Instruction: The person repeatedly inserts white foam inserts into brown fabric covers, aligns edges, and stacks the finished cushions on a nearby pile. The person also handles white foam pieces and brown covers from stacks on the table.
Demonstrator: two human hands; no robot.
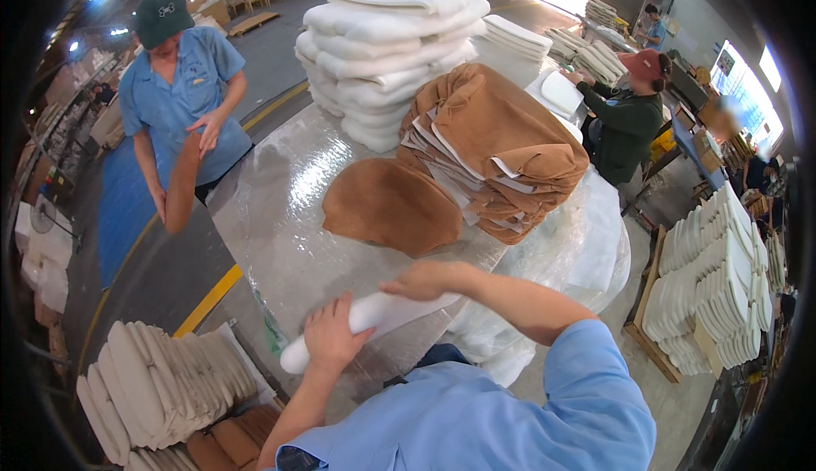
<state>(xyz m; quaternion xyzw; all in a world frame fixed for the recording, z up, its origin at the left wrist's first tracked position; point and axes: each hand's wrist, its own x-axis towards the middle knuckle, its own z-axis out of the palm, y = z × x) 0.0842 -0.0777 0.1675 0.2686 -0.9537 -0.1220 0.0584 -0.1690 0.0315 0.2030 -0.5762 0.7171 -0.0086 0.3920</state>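
My left hand point(330, 335) grips a white foam pad point(367, 316) that is bent into a roll at the near edge of the plastic-wrapped table point(272, 216). My right hand point(422, 280) rests on the pad's far end, fingers closed over it. Just beyond lies a flat brown fabric cover point(389, 205). Behind it rises a pile of folded brown covers point(489, 152), and further back a tall stack of white foam pads point(387, 50).
A person in a blue shirt and green cap point(174, 80) stands at the table's left holding a brown piece. Another person in a red cap point(633, 110) works at the right. Stacks of white pads sit on the floor left point(161, 390) and right point(710, 288).
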